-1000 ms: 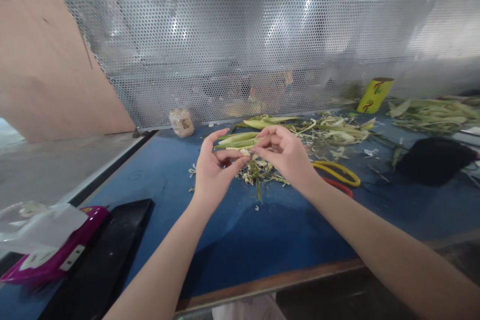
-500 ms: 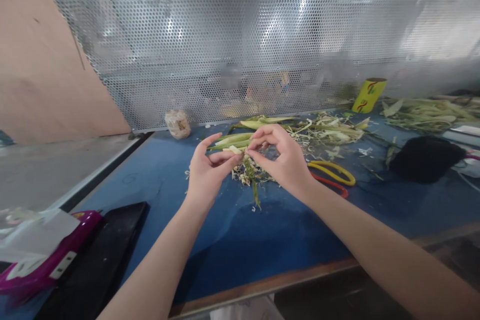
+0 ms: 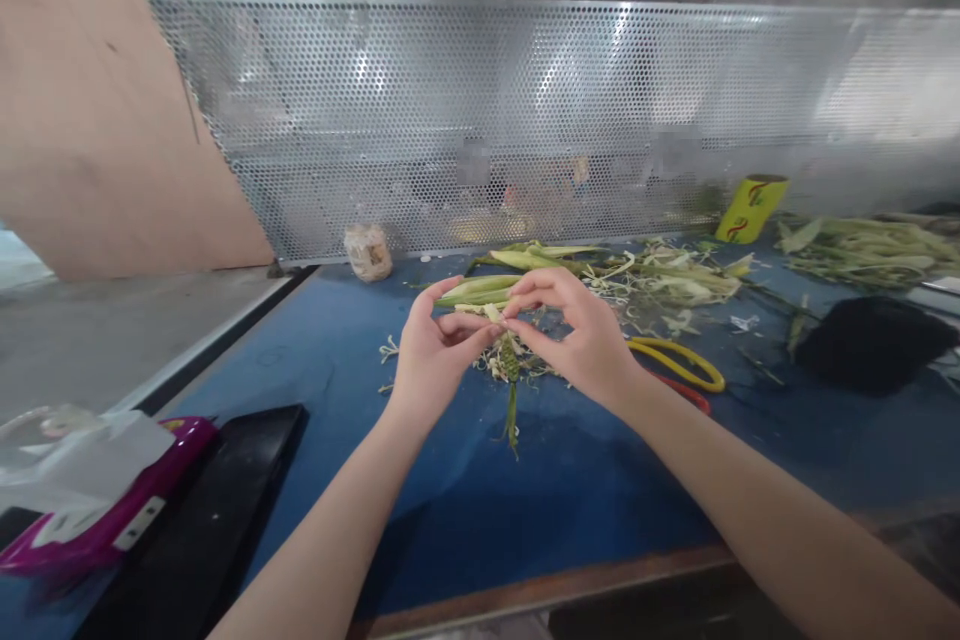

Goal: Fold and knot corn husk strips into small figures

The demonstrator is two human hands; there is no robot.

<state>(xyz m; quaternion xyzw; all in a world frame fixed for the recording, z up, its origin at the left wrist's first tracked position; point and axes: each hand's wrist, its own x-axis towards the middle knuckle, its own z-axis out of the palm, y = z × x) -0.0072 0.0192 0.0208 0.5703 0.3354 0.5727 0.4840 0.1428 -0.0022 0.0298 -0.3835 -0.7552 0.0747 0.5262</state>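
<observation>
My left hand (image 3: pixel 435 345) and my right hand (image 3: pixel 574 335) meet over the middle of the blue table, thumbs and fingertips pinched. Between them is the top of a small braided piece of corn husk (image 3: pixel 509 360), with a pale strip (image 3: pixel 493 312) sticking up at the fingertips. Its green tail (image 3: pixel 512 415) points down toward the table's front. Just behind the hands lie green corn husks (image 3: pixel 480 290). Thin curly husk shreds are scattered beneath the fingers, and the fingertips partly hide the braid's upper end.
Yellow-handled scissors or pliers (image 3: pixel 686 360) lie by my right wrist, partly hidden. More husks (image 3: pixel 675 275), a yellow roll (image 3: pixel 752 208) and a black cloth-like bundle (image 3: pixel 874 345) are to the right. A wrapped roll (image 3: pixel 368 253) stands before the perforated metal screen (image 3: pixel 420 110). A black tray (image 3: pixel 202 520) lies left.
The whole view has shifted, so everything sits slightly lower and further right. Both hands keep their pinch on the braid, and the pale strip now stands more upright.
</observation>
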